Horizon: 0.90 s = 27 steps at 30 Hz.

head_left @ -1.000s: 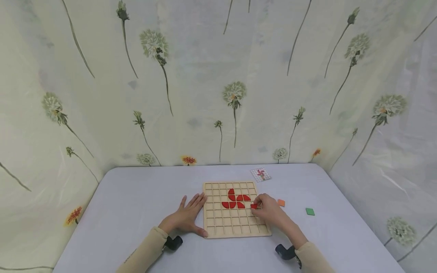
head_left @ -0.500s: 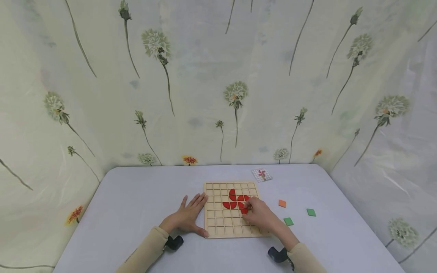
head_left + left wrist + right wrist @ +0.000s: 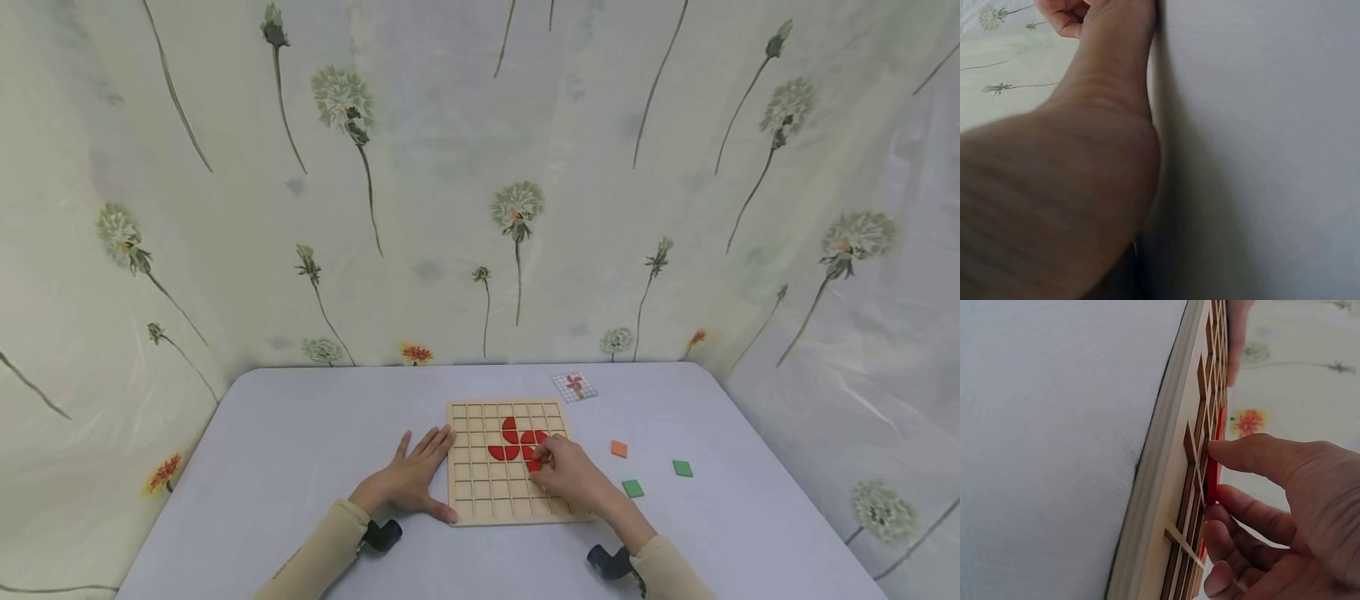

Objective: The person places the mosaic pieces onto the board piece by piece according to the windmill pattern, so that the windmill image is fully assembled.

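Observation:
A wooden grid board [image 3: 480, 492] lies on the table, with several red curved tiles [image 3: 504, 452] set in its cells in a pinwheel shape. Along the board's left edge rests my left hand [image 3: 412, 479], fingers spread and thumb at the near corner. My right hand [image 3: 573, 477] is over the board's right half and pinches a red tile [image 3: 1212, 478] between thumb and fingers. That tile stands at the grid cells just below the pinwheel; whether it is seated in a cell I cannot tell. The right hand covers part of the board.
An orange square tile [image 3: 618, 449] and two green tiles, one nearer [image 3: 633, 488] and one farther right [image 3: 682, 468], lie right of the board. Behind its far right corner is a small card [image 3: 574, 386] with a red pinwheel picture. A flowered curtain [image 3: 420, 167] surrounds the table.
My right hand has moved left across the board with the red tile, then stayed nearly still over the last half second. A green tile has come into view beside it. My left hand has not moved.

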Each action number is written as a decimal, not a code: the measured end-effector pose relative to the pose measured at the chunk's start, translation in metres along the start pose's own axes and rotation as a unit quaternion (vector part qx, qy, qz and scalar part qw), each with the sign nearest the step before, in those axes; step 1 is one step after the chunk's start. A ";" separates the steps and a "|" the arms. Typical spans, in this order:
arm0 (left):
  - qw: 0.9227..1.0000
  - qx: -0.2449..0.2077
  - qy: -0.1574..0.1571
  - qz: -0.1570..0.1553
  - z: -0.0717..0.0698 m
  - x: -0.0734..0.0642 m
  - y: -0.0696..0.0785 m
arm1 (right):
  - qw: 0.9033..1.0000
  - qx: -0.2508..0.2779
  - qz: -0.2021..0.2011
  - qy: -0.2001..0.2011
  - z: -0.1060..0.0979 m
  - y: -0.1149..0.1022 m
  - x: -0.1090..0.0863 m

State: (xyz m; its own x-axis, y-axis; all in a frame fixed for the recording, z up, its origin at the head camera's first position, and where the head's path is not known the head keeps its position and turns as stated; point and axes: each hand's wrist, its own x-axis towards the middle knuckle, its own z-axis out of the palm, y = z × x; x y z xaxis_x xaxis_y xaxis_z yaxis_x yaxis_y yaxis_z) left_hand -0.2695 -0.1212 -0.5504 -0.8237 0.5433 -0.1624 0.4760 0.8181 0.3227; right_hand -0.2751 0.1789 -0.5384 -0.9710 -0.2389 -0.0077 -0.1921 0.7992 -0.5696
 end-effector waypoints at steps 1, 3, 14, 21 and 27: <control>1.000 0.001 -0.001 -0.001 0.000 0.000 0.000 | 1.000 0.001 -0.001 0.001 0.000 0.000 0.000; 1.000 0.002 0.001 -0.001 0.001 0.000 0.000 | 1.000 0.002 -0.003 0.002 0.000 0.000 -0.001; 1.000 0.002 0.002 -0.004 0.003 0.001 0.000 | 1.000 0.004 -0.012 -0.001 -0.002 0.001 -0.003; 1.000 0.006 0.005 0.000 0.002 0.002 -0.001 | 1.000 0.015 -0.017 0.001 -0.008 0.004 -0.006; 1.000 0.006 0.002 -0.002 0.003 0.002 -0.002 | 0.999 0.041 -0.014 0.008 -0.022 0.013 -0.012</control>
State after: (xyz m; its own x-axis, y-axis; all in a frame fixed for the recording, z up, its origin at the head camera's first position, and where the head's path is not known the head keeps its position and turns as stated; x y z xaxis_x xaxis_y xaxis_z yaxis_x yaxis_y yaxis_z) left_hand -0.2706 -0.1212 -0.5542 -0.8270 0.5387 -0.1606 0.4756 0.8228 0.3111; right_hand -0.2686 0.2038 -0.5277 -0.9677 -0.2511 0.0220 -0.2077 0.7448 -0.6342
